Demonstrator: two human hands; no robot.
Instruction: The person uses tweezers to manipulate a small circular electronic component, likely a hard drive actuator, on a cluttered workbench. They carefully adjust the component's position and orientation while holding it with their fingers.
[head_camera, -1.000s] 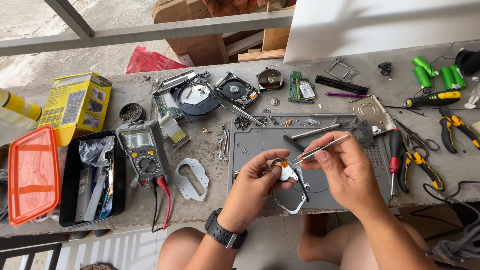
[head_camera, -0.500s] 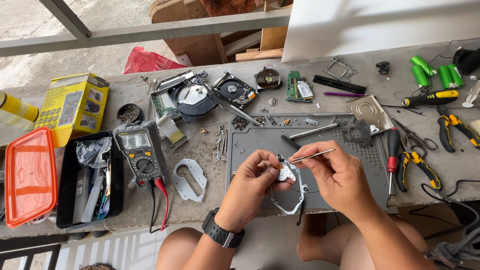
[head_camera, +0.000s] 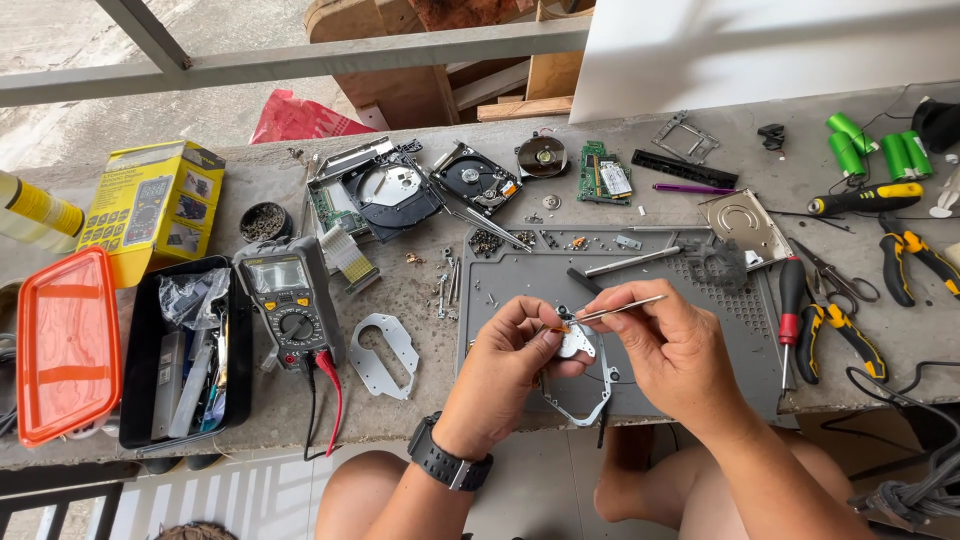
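Head view. Left hand (head_camera: 505, 355), at 6 o'clock of the grey silicone work mat (head_camera: 520, 290), pinches a small silvery, flat metal part with an orange tab (head_camera: 572, 338) between thumb and fingertips. Right hand (head_camera: 680, 350) is closed on slim steel tweezers (head_camera: 620, 310); their tips meet the part at its top edge. A thin bent silver metal frame (head_camera: 590, 395) hangs just below the hands.

Progress, judged: teardown well on. Two opened disk drives with shiny platters (head_camera: 400, 190) lie at 11 o'clock, a green circuit board (head_camera: 603, 172) at 12, loose dark screws scattered on the mat. The small part remains in hand, not set down.

Textures: rough concrete bench (head_camera: 640, 130); matte rubber mat; a rubber-cased grey multimeter (head_camera: 290, 300) at 9 o'clock; a red-handled screwdriver (head_camera: 790, 310) at 3.
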